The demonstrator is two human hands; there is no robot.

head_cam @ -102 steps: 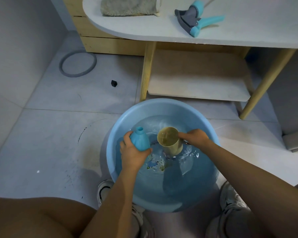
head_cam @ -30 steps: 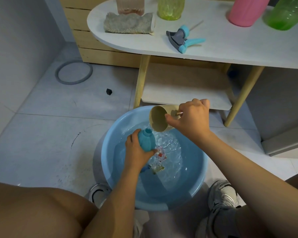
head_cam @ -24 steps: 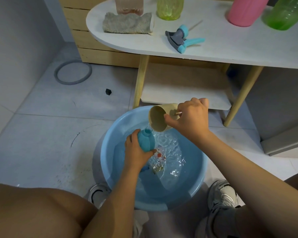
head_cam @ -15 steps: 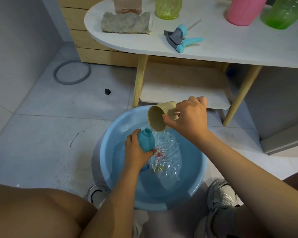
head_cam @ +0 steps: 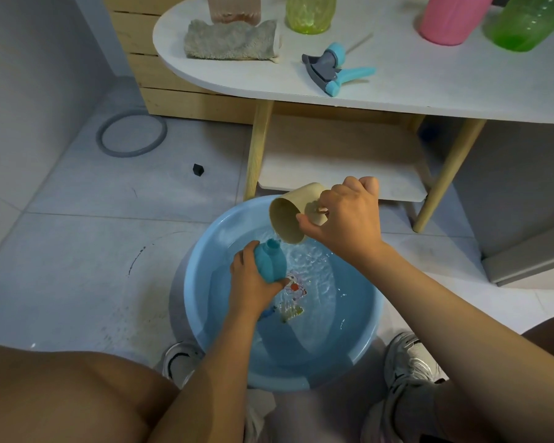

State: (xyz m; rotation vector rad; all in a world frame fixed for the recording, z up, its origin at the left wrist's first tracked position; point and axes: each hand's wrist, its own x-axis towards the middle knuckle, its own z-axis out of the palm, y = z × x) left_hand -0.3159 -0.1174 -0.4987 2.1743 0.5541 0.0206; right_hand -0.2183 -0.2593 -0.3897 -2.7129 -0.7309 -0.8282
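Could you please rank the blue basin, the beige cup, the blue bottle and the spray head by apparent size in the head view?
1. blue basin, clearly largest.
2. beige cup and spray head look alike; the spray head lies farther away, so unranked.
3. blue bottle, smallest showing, partly covered by the left hand.

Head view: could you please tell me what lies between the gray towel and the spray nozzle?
Only bare tabletop separates towel and nozzle, head view.

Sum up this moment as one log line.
left hand: grips blue bottle, neck up, over basin of water | right hand: tilts beige cup, mouth at bottle neck | step: pouring water into bottle
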